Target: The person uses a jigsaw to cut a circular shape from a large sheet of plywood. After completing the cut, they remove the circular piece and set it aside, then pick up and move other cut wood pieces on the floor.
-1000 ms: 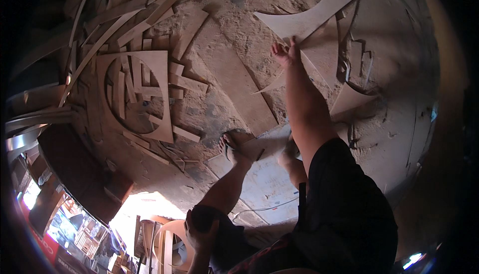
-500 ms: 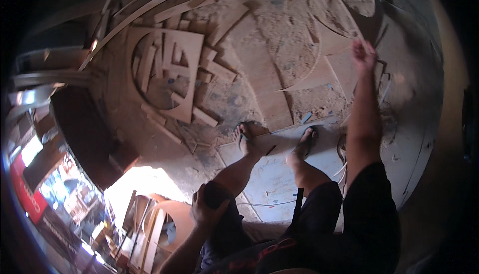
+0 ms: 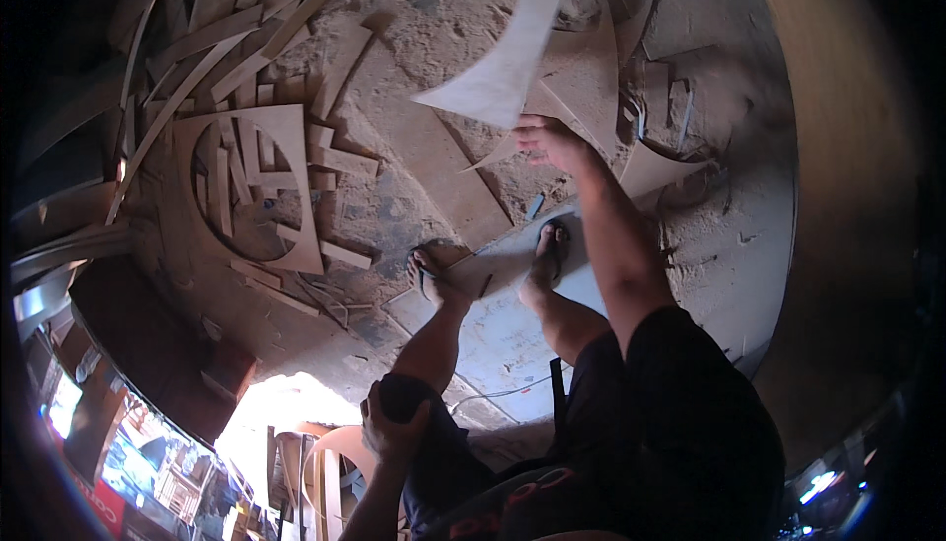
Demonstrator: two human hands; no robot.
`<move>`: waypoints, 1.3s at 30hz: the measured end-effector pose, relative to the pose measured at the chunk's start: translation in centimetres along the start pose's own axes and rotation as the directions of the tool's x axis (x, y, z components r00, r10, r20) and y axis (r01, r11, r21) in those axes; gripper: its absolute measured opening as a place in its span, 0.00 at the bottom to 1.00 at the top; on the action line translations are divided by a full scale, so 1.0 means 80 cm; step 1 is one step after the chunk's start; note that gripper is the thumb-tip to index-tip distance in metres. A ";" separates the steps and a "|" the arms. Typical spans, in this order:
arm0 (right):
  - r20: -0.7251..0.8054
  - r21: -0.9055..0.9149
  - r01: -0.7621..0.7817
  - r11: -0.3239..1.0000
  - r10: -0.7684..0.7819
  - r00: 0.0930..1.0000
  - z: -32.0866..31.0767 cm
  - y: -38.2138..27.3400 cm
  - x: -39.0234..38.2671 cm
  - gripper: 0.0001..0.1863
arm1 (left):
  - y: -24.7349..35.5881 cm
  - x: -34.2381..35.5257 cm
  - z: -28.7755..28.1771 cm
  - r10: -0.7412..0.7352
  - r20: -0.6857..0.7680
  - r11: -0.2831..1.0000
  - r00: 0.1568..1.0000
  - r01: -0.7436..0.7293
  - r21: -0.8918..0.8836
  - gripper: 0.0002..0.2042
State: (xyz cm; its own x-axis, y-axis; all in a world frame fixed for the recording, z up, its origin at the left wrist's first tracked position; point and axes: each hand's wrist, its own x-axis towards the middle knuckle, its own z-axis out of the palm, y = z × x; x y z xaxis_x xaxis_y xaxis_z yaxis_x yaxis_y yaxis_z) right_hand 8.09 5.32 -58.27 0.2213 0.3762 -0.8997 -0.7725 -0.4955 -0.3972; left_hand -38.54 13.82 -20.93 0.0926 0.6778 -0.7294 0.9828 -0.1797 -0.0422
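My right hand (image 3: 552,143) reaches out over the floor, its fingers loosely spread. Their tips are at the lower edge of a pale, thin wood offcut (image 3: 512,58) with a curved cut-out side. The offcut looks raised above the floor; I cannot tell whether the fingertips still touch it. My left hand (image 3: 394,428) rests cupped over my left knee, with thumb and fingers apart and no object in it. Beyond the right hand lie more curved offcuts (image 3: 583,68) on the dusty ground.
A square board with a round hole (image 3: 309,196) lies at the left among several wood strips (image 3: 340,162). Long bent strips (image 3: 187,88) pile up at the far left. A plank (image 3: 443,181) lies ahead of my feet, a pale board (image 3: 503,344) under them. A large curved panel (image 3: 838,196) stands at right.
My right hand has swung leftward and opened from a pinch on a thin offcut. The pale offcut now shows farther left, over the sawdust. The view has turned right; my left hand stays on the knee.
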 end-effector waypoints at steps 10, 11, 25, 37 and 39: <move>-0.318 0.474 -0.145 0.869 0.322 0.892 -0.014 0.123 0.113 0.27 | -0.009 -0.003 0.002 0.036 0.004 0.999 0.999 -0.036 0.023 0.50; -0.279 0.495 -0.130 0.859 0.299 0.913 -0.006 0.123 0.118 0.28 | -0.011 -0.003 0.002 0.039 -0.002 0.999 0.999 -0.039 0.030 0.50; -0.624 0.164 0.459 0.873 -0.268 0.734 0.009 0.000 -0.065 0.24 | 0.025 -0.012 0.008 0.039 0.000 0.999 0.999 -0.039 0.032 0.48; -0.331 0.651 0.273 0.708 -0.059 0.942 0.008 0.004 -0.295 0.27 | 0.055 -0.033 0.015 -0.084 0.105 0.983 0.991 0.065 0.173 0.46; -0.262 0.712 0.213 0.669 -0.027 0.965 0.014 0.006 -0.301 0.25 | 0.055 -0.035 0.018 -0.067 0.107 0.985 0.992 0.049 0.167 0.46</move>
State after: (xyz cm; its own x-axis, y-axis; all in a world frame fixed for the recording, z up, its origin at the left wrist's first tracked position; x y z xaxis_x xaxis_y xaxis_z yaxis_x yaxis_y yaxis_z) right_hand 1.71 -3.14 -36.57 0.3905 0.1710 -0.9046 -0.8936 0.3064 -0.3279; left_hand -34.68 10.09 -20.02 0.0089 0.6084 -0.7936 0.9455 -0.2633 -0.1913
